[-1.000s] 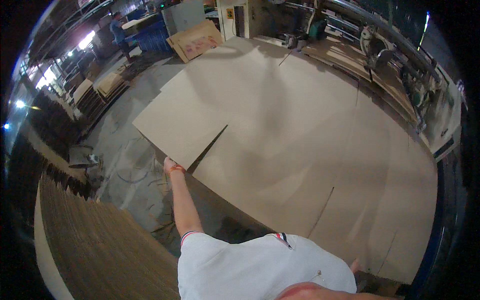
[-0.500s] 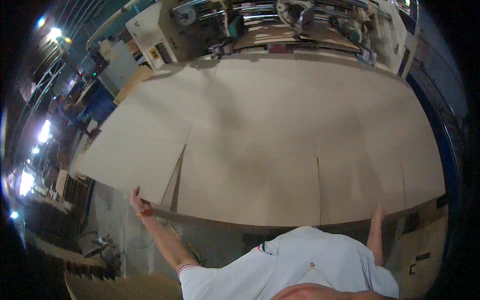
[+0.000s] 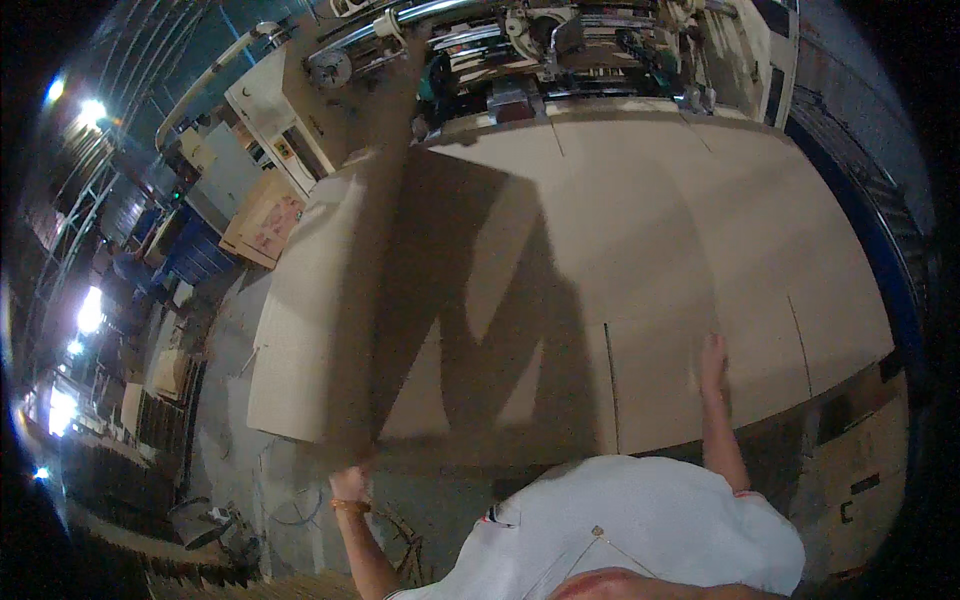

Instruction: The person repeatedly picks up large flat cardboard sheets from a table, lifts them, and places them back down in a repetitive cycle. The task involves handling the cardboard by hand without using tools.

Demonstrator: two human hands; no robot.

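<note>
A wide brown cardboard sheet (image 3: pixel 640 230) with cut slots lies in front of me. Its left part, a raised panel (image 3: pixel 300 330), curves upward and leans over toward the right, throwing a dark shadow on the middle. At the panel's near edge my left hand (image 3: pixel 350 484), with an orange-brown band at its wrist, is closed on the cardboard; some of its fingers are hidden. My right hand (image 3: pixel 713 365) rests on the sheet's right portion, to the right of a long slot, fingers laid along the surface and holding nothing.
Beyond the sheet's far edge stands a large machine (image 3: pixel 540 45) with rollers and a pale housing (image 3: pixel 275 115). A cardboard box (image 3: pixel 265 215) is at the far left. Blue railing (image 3: pixel 880 240) runs along the right, and stacked cardboard (image 3: pixel 860 485) sits near right.
My left hand has moved right and nearer, bringing the sheet's left panel up and over toward the middle. My right hand has gone from the near edge farther onto the sheet.
</note>
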